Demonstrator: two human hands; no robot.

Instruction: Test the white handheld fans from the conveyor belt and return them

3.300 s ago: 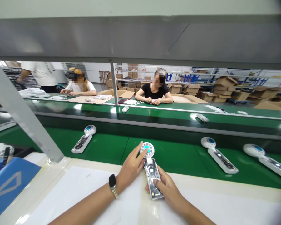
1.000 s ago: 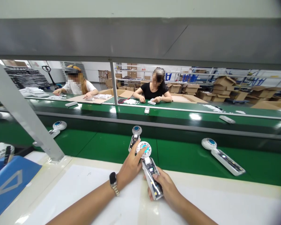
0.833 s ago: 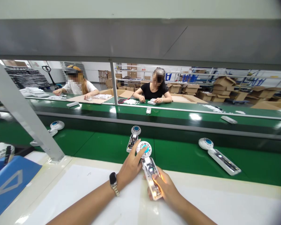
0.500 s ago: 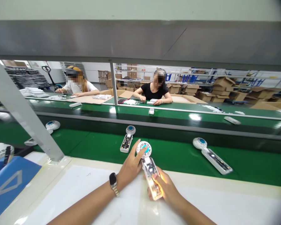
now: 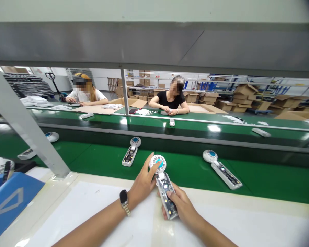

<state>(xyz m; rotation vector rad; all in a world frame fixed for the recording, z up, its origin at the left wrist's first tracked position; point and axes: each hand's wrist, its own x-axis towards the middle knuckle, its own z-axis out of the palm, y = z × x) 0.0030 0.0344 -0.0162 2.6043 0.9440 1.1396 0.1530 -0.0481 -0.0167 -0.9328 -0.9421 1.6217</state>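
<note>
Over the near edge of the bench I hold a white handheld device (image 5: pixel 166 192) at a slant. It has a round vented head with a bright blue centre and an open or clear-faced body showing a circuit board. My left hand (image 5: pixel 144 177) is closed about the head, one finger lying on the blue centre; its thumb is hidden. My right hand (image 5: pixel 181 205) grips the lower body, thumb on the face and fingertips curled underneath. A small bright spot shows on the board. Similar devices (image 5: pixel 129 156) lie on the green belt (image 5: pixel 167 157) beyond, one more (image 5: pixel 226 175) to the right.
A slanted metal post (image 5: pixel 33 120) stands at left, near a blue bin (image 5: pixel 15 206) and white parts. A wide metal beam (image 5: pixel 154 44) crosses overhead. Across a second belt, two co-workers (image 5: pixel 170 101) handle white parts. Cardboard boxes (image 5: pixel 244 96) stand behind.
The orange-yellow glow in the held device's lower body has gone out. Devices on the near belt have shifted left, while parts on the far belt have moved right. My hands stay nearly still.
</note>
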